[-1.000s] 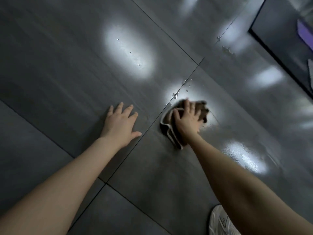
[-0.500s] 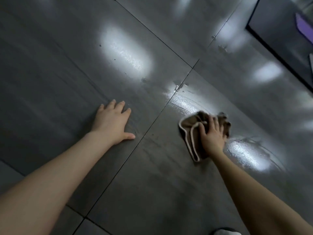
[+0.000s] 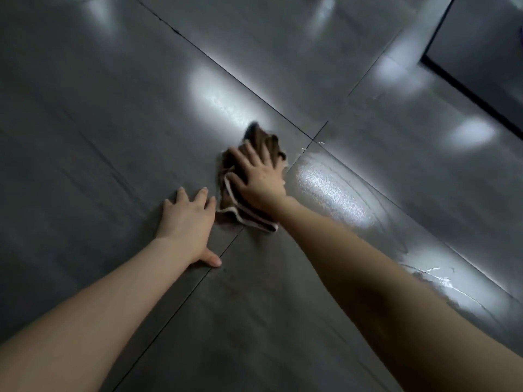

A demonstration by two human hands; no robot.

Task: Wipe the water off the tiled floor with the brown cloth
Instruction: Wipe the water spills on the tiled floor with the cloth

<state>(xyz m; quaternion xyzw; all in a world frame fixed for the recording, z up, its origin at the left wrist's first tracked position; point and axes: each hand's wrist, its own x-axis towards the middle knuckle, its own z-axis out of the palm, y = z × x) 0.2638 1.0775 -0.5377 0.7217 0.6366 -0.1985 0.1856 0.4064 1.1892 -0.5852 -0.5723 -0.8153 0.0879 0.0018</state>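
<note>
The brown cloth, bunched with a pale hem, lies on the dark grey tiled floor near where the grout lines cross. My right hand presses flat on top of it, fingers spread, covering its middle. My left hand rests palm-down on the tile just left of the cloth, fingers apart, holding nothing. A wet smeared film shines to the right of the cloth, and a streaked patch of water sits further right by my forearm.
A dark-framed panel or doorway edge runs across the upper right corner. Bright ceiling light reflections spot the tiles around the cloth.
My right hand has swept the cloth leftward and away, across the grout line, until it lies beside my left hand. The view has shifted; my left hand stays planted.
</note>
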